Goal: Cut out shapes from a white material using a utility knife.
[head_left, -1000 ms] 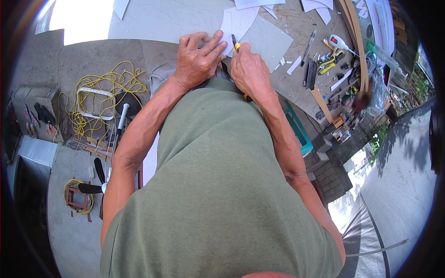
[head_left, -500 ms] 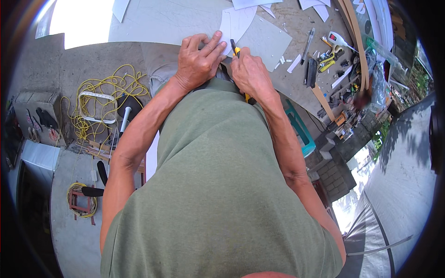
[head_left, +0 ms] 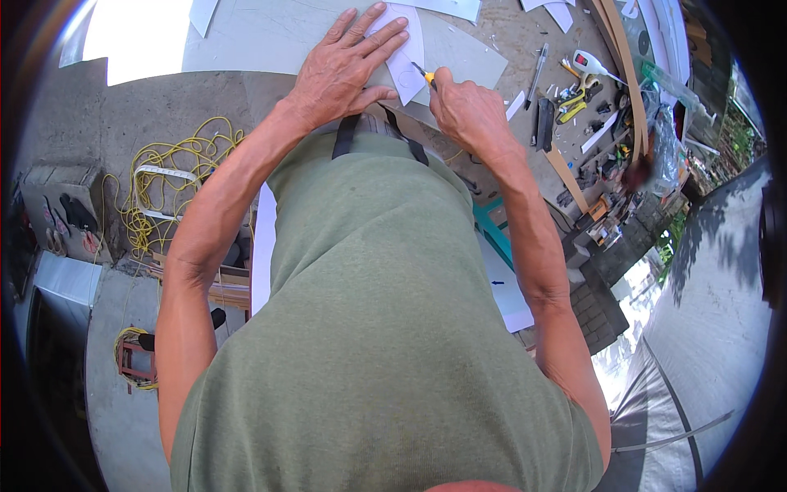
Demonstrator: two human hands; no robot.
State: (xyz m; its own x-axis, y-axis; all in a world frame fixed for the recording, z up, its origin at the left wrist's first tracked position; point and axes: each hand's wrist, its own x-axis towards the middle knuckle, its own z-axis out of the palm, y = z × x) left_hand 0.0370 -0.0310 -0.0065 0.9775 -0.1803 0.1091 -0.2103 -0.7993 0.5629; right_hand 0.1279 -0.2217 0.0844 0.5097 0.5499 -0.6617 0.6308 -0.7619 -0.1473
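My left hand [head_left: 351,64] lies flat with its fingers spread, pressing on a white sheet [head_left: 407,75] with lines drawn on it. The sheet tapers to a narrow end near the table's front edge. My right hand [head_left: 469,111] is closed round a yellow utility knife [head_left: 429,79], most of its handle hidden in the fingers. The knife's dark tip meets the sheet's right edge, beside the drawn lines. Under the sheet is a larger grey-white board [head_left: 471,57].
On the table's right lie a pen [head_left: 538,72], a white-handled screwdriver [head_left: 592,63], yellow-handled pliers [head_left: 576,105] and several offcuts. A long brown strip [head_left: 627,70] curves past them. Tangled yellow cord [head_left: 156,201] lies on the floor at left. A teal stool [head_left: 492,228] stands below the table.
My left hand has flattened and moved up and left over the sheet. My right hand, holding the knife, has shifted right and slightly down, and the knife now points up-left at the sheet.
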